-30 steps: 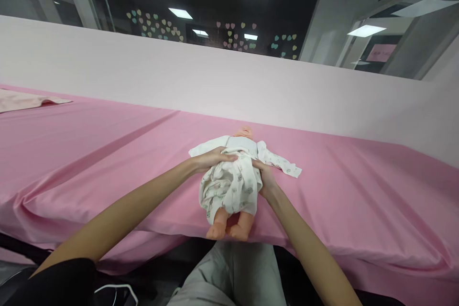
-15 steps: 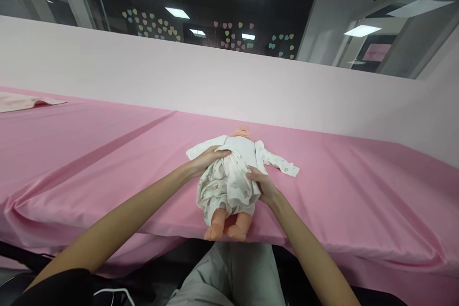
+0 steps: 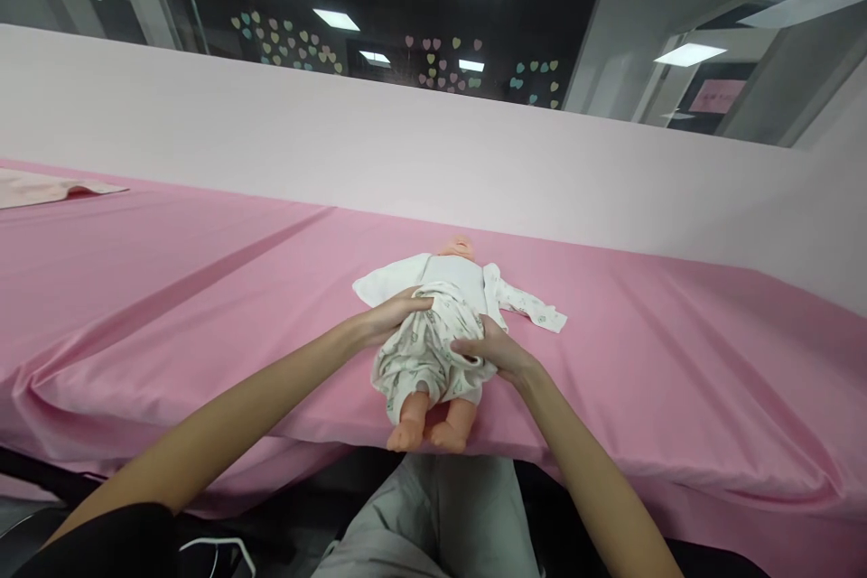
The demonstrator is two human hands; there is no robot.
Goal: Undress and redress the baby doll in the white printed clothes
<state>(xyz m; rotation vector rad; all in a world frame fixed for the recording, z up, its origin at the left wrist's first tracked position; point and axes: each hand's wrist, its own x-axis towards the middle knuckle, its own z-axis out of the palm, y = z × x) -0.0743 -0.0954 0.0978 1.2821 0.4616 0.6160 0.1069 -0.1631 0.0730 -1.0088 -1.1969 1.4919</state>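
Note:
A baby doll (image 3: 459, 246) lies on its back, its bare feet near the front edge of the pink-covered table. Patterned white baby pants (image 3: 413, 361) cover its hips and upper legs. My left hand (image 3: 396, 314) grips the bunched waist of the pants on the left, thumb on top. On the other side, my right hand (image 3: 494, 348) pinches a fold of the same cloth between thumb and fingers. Above the waist the doll has a white top (image 3: 455, 271), with an open, patterned jacket (image 3: 532, 305) spread at its sides.
The pink sheet (image 3: 677, 352) has creases and hangs over the front edge. A pale folded cloth (image 3: 54, 190) lies at the far left. Behind the table rises a white wall (image 3: 339, 144) with a window above it. A white cable (image 3: 217, 544) is at lower left.
The bunched cloth at the waist has been spread flatter over the doll's belly. My left hand has shifted slightly down, and my right thumb has moved down and left across the cloth.

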